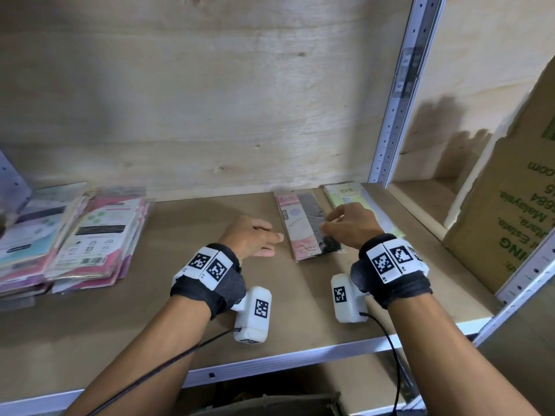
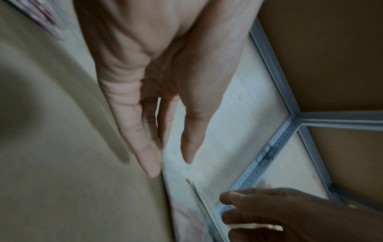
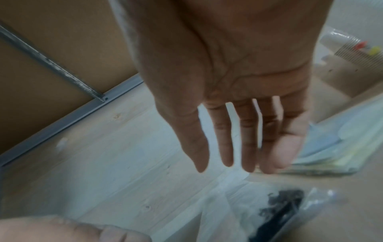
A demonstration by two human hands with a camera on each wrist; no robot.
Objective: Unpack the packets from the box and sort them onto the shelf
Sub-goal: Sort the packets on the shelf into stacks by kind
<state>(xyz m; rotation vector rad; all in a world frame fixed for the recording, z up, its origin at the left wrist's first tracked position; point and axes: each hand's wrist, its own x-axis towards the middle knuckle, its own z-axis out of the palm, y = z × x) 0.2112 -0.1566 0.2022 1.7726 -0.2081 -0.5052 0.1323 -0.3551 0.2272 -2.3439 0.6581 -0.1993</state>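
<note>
A pink packet with a black item inside point(image 1: 306, 226) lies flat on the brown shelf board point(image 1: 168, 295), and a pale green packet point(image 1: 357, 202) lies just right of it. My left hand point(image 1: 258, 238) hovers low over the board just left of the pink packet, fingers straight and holding nothing point(image 2: 165, 147). My right hand point(image 1: 345, 223) hangs over the gap between the two packets, fingers loose and extended, holding nothing point(image 3: 238, 147). The pink packet point(image 3: 259, 211) shows below my right fingers in the right wrist view, the green one point(image 3: 342, 147) to their right.
Stacks of pink and teal packets point(image 1: 75, 238) fill the shelf's left end. A grey perforated upright point(image 1: 399, 94) bounds the bay on the right. Beyond it a tall cardboard box point(image 1: 510, 199) leans in the neighbouring bay. A plywood back wall point(image 1: 210, 100) closes the shelf behind.
</note>
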